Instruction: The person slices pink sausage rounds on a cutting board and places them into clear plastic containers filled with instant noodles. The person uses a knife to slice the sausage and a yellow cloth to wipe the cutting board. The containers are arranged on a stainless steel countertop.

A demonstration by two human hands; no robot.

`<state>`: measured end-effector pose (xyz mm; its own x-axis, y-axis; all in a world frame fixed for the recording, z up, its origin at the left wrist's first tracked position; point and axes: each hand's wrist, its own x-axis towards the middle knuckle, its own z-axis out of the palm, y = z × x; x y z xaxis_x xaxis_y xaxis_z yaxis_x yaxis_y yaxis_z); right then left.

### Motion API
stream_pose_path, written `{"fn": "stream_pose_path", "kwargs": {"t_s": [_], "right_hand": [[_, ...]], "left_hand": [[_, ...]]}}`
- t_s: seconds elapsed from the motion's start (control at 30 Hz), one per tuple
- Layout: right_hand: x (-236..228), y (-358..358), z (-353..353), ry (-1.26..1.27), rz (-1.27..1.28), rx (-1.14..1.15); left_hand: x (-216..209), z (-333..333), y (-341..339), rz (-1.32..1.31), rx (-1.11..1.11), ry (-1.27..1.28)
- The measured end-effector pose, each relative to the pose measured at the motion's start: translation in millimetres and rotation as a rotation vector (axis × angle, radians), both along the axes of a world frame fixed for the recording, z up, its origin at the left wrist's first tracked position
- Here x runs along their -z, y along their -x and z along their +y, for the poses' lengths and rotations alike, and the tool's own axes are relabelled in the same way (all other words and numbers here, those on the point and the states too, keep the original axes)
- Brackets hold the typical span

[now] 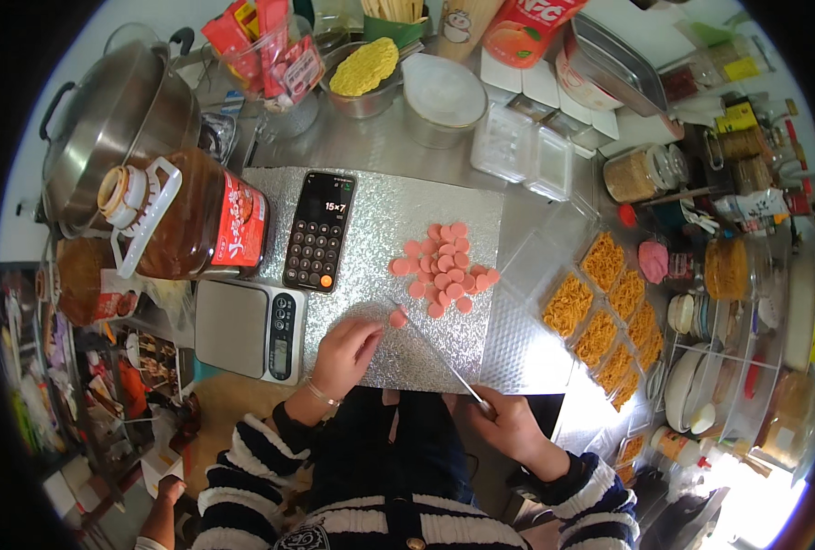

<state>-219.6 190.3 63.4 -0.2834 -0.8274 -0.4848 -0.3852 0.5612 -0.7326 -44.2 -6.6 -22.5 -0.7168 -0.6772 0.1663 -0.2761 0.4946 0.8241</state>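
Note:
On a silvery textured mat (361, 307) lies a loose heap of thin round pink slices (444, 266), which look like sausage. One pink slice (398, 319) sits apart from them, nearer to me. My right hand (508, 426) grips the dark handle of a knife (444, 362) at the mat's front edge. Its thin blade points away to the left, the tip by the lone slice. My left hand (348, 350) is just left of that slice, fingers bent and pressed together, with nothing visible in them. Whether it touches the slice is hard to tell.
Left of the mat stand a kitchen scale (247, 330), a phone (320, 231) showing a calculator, and a large handled jug (196, 215). Clear trays of orange-yellow noodle cakes (595, 339) lie right. Behind are bowls (444, 96), a metal pot (123, 128) and plastic boxes (526, 151).

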Motion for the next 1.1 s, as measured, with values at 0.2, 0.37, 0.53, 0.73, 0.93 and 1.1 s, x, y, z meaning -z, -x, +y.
{"fn": "stream_pose_path", "kwargs": {"t_s": [0.2,0.37,0.53,0.73,0.93,1.1], "right_hand": [[0,-3,21,0.226,0.474,0.053],[8,-1,41,0.237,0.701,-0.012],[17,-4,48,0.248,0.704,-0.016],[19,0,58,0.32,0.705,-0.058],[20,6,60,0.339,0.678,-0.101],[17,10,63,0.399,0.688,-0.111]], "left_hand": [[2,-9,39,0.192,-0.012,-0.34],[-20,-22,33,0.16,-0.08,-0.288],[-38,-12,54,-0.05,0.308,0.147],[-29,-6,72,0.003,0.44,0.304],[-23,2,74,-0.011,0.405,0.346],[-26,3,71,-0.064,0.431,0.354]]}}
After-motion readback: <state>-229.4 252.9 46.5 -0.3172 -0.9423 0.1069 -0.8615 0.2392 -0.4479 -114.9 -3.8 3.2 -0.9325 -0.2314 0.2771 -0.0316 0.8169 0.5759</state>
